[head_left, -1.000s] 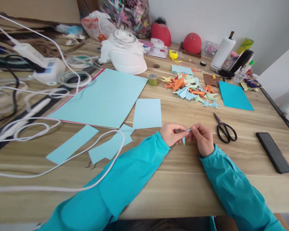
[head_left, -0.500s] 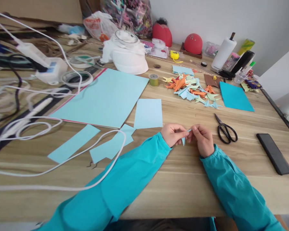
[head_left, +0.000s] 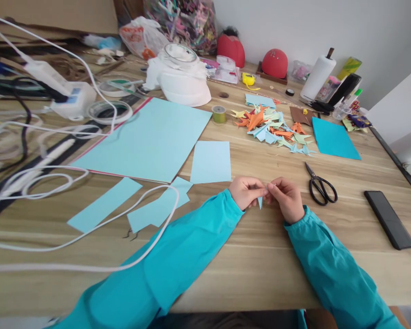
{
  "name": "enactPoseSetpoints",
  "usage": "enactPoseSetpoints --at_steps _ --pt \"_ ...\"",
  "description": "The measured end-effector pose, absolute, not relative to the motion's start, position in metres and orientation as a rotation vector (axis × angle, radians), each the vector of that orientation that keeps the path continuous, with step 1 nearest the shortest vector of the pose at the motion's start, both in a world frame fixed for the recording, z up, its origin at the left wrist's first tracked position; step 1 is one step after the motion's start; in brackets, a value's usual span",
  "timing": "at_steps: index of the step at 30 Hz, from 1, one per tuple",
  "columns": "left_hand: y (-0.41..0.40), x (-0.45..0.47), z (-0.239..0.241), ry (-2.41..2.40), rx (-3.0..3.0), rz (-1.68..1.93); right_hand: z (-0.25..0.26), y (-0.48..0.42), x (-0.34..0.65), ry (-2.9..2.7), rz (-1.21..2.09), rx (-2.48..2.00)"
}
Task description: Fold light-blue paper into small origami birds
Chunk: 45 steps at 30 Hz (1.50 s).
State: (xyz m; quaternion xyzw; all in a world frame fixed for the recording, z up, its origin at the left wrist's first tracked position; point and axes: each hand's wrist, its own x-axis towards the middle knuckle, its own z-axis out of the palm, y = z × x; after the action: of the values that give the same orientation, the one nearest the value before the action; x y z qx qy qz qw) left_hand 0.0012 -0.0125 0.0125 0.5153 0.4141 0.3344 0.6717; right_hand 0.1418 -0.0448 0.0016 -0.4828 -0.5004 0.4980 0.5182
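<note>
A small folded piece of light blue paper (head_left: 260,203) is pinched between my two hands, its pointed end hanging down below the fingers. My left hand (head_left: 247,193) grips it with thumb and fingers from the left. From the right, my right hand (head_left: 286,197) pinches its upper part, with the fingertips of both hands touching or nearly so. Most of the folded paper is hidden by the fingers. A light blue square sheet (head_left: 211,162) lies just left of my hands. Beyond them is a pile of folded paper cranes (head_left: 272,128) in orange, blue, green and yellow.
Black scissors (head_left: 320,185) and a dark phone (head_left: 389,219) lie to the right. A large blue sheet (head_left: 147,137), paper offcuts (head_left: 104,205) and a looping white cable (head_left: 137,261) occupy the left. A thread spool (head_left: 219,114) stands behind.
My right fingertips have shifted slightly left, closer to the left hand, and now cover the upper part of the folded paper. The left hand stays nearly in place.
</note>
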Motion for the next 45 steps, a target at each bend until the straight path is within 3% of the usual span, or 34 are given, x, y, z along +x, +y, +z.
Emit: enactPoseSetpoints --at_steps 23,45 --pt "-0.0098 0.0019 0.0090 0.774 1.059 0.744 -0.0032 -0.0411 0.1445 -0.977 1.256 -1.103" --pt "-0.0144 0.0022 0.0128 0.879 1.192 0.779 0.0038 -0.0426 0.1415 -1.122 1.250 -1.198"
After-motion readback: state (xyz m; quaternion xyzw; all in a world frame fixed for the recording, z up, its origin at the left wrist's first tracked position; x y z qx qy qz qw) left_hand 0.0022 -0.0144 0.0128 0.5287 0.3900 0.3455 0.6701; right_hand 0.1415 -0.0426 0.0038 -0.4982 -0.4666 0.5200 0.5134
